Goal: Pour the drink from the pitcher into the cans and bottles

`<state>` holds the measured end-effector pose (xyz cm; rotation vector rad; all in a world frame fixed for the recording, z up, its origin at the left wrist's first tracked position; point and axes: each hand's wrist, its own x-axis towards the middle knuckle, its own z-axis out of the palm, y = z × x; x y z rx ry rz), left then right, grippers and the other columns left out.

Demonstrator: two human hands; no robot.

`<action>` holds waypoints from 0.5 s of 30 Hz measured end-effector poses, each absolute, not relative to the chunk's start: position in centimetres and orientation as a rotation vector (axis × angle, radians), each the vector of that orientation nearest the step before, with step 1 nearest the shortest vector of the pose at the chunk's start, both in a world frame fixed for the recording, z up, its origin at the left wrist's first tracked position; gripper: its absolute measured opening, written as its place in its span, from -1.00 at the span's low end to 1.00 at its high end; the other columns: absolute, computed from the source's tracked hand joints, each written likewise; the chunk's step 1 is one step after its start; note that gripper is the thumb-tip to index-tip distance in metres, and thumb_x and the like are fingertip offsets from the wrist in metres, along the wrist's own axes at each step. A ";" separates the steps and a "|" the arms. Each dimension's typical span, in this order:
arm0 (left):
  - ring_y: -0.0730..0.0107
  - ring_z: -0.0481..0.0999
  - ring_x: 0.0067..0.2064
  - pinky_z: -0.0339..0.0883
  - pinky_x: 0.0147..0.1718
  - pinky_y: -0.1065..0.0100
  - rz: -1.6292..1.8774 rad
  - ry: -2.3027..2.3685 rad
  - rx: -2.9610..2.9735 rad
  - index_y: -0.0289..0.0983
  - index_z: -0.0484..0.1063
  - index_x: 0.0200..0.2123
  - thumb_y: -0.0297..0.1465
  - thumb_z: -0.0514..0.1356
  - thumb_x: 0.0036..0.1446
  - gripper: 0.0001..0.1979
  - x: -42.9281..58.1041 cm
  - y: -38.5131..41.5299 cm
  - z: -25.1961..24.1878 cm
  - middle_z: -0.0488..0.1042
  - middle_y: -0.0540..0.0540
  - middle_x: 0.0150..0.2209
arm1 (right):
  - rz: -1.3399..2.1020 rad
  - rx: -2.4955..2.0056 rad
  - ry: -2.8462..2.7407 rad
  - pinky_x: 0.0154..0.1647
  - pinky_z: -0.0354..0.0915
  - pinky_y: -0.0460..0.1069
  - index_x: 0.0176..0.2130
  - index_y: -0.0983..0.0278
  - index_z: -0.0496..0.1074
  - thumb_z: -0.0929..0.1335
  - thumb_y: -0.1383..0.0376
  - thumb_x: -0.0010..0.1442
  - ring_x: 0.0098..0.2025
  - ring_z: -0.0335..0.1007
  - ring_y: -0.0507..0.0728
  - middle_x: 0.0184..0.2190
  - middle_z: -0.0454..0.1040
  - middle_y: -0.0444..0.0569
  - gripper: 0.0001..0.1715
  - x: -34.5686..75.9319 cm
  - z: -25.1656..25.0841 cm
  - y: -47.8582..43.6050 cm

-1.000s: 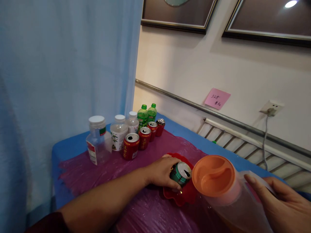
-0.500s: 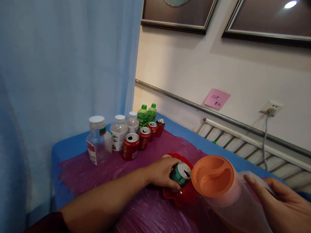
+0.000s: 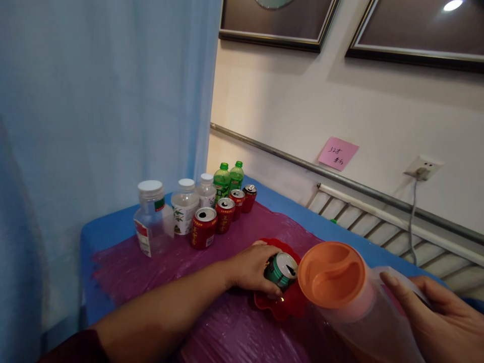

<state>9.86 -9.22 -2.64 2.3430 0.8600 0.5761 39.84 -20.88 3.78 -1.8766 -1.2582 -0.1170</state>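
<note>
Nothing was visibly shifted: near the counter's [image 3: 298, 213] wall-side edge, can [image 3: 280, 275] clamped by left fingers [image 3: 271, 288], jug [image 3: 351, 302] by right fingers [image 3: 401, 293], pouring seemingly underway; steadiness was required.

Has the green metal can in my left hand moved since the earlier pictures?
No. The green metal can in your left hand shows no visible shift, staying below and left of the square pink paper note on the wall.
</note>
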 end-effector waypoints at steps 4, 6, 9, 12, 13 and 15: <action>0.09 0.52 -0.09 0.31 -0.03 0.20 0.574 0.858 2.342 -0.18 0.48 -0.02 -0.05 0.49 -0.22 -0.32 9.9 -9.2 -2.6 0.59 -0.07 -0.09 | -0.122 -1.975 -1.216 -0.70 0.22 -0.14 -0.45 0.18 0.55 0.34 -0.39 -0.01 -0.58 0.42 0.09 -0.62 0.44 -0.20 -0.28 39.7 3.8 -20.9; 0.10 0.52 -0.09 0.30 -0.02 0.20 0.568 0.853 2.342 -0.18 0.49 -0.03 -0.05 0.49 -0.22 -0.33 9.9 -9.3 -2.5 0.59 -0.07 -0.10 | -0.117 -2.003 -1.211 -0.68 0.23 -0.13 -0.44 0.18 0.55 0.33 -0.41 -0.03 -0.56 0.43 0.11 -0.59 0.45 -0.19 -0.24 39.7 3.9 -20.9; 0.12 0.51 -0.10 0.30 -0.02 0.21 0.567 0.849 2.338 -0.18 0.49 -0.04 -0.06 0.49 -0.21 -0.34 9.9 -9.3 -2.4 0.59 -0.06 -0.11 | -0.083 -2.026 -1.212 -0.69 0.22 -0.12 -0.43 0.19 0.56 0.32 -0.44 -0.05 -0.56 0.41 0.10 -0.60 0.45 -0.18 -0.21 39.9 3.9 -20.8; 0.11 0.51 -0.08 0.30 -0.01 0.21 0.567 0.853 2.334 -0.17 0.49 -0.03 -0.06 0.49 -0.21 -0.34 9.9 -9.3 -2.3 0.59 -0.06 -0.10 | -0.069 -2.014 -1.212 -0.69 0.23 -0.13 -0.42 0.18 0.57 0.32 -0.44 -0.06 -0.56 0.41 0.10 -0.58 0.46 -0.18 -0.21 40.1 3.9 -20.7; 0.10 0.51 -0.07 0.30 -0.01 0.21 0.566 0.855 2.333 -0.17 0.49 -0.03 -0.06 0.49 -0.22 -0.34 9.9 -9.3 -2.3 0.59 -0.07 -0.09 | -0.080 -2.008 -1.213 -0.69 0.24 -0.13 -0.43 0.18 0.57 0.32 -0.43 -0.06 -0.57 0.42 0.10 -0.58 0.47 -0.18 -0.22 40.1 3.9 -20.7; 0.10 0.51 -0.07 0.29 0.00 0.20 0.565 0.857 2.330 -0.18 0.49 -0.03 -0.06 0.49 -0.22 -0.34 9.8 -9.3 -2.3 0.59 -0.07 -0.09 | -0.111 -1.991 -1.221 -0.69 0.24 -0.13 -0.44 0.18 0.56 0.33 -0.42 -0.03 -0.57 0.42 0.10 -0.58 0.48 -0.18 -0.24 40.2 3.8 -20.7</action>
